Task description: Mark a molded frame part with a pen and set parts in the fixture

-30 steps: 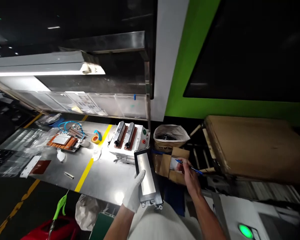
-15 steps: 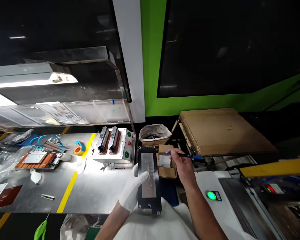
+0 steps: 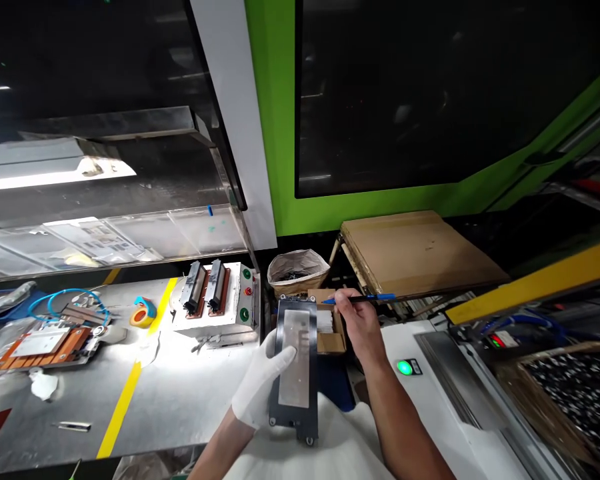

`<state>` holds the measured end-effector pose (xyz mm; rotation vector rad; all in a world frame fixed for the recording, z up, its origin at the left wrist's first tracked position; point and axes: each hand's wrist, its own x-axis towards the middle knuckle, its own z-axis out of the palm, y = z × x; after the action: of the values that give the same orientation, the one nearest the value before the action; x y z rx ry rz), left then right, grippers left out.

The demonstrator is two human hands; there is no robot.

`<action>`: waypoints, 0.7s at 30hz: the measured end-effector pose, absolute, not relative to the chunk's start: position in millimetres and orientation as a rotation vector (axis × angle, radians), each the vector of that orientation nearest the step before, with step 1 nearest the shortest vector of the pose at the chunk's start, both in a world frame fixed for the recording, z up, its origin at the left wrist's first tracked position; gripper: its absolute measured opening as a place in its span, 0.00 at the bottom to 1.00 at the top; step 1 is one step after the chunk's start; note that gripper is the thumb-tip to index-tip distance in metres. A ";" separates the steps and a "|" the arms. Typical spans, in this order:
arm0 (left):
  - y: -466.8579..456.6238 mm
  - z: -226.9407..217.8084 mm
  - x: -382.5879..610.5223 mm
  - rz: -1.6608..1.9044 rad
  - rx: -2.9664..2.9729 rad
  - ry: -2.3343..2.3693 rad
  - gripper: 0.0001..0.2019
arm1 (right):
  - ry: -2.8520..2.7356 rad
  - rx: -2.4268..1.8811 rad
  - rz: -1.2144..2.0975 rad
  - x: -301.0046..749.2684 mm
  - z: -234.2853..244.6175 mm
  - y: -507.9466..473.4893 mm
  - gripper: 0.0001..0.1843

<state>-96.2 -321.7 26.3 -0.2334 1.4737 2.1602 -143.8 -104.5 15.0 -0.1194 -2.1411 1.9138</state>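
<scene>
Fingers (image 3: 280, 357) of the gloved left hand (image 3: 260, 387) clasp a black frame with a metal plate (image 3: 295, 363), held upright near the body, just right of the tabletop (image 3: 180, 400) edge. Bare right hand (image 3: 363, 327) pinches a blue pen (image 3: 363, 299), its tip over a small cardboard box (image 3: 330, 330) beyond the plate.

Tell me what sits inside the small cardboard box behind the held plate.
The cardboard box shows pale flat pieces; the plate in the left hand covers its left part, so the rest is hidden.
</scene>
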 end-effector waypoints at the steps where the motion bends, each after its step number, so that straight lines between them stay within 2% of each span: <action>1: -323.5 26.5 -95.2 2.154 -0.222 1.493 0.28 | -2.153 -0.115 1.913 -143.0 16.2 -105.6 0.21; 6: -331.3 32.0 -91.3 2.078 -0.235 1.545 0.36 | -2.186 -0.109 1.908 -141.0 19.2 -112.3 0.24; 11: -334.5 36.9 -89.4 2.041 -0.243 1.584 0.35 | -2.144 -0.103 1.889 -139.5 17.8 -117.8 0.22; 16: -338.5 35.7 -89.6 1.998 -0.275 1.586 0.41 | -2.151 -0.125 1.893 -139.4 17.9 -121.3 0.22; 21: -339.5 38.4 -89.3 2.024 -0.262 1.568 0.39 | -2.206 -0.162 1.823 -142.1 16.1 -120.8 0.23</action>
<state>-89.3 -339.5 38.4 -0.2618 1.5678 2.0237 -142.1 -120.8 16.1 -0.1624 -2.2065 1.8228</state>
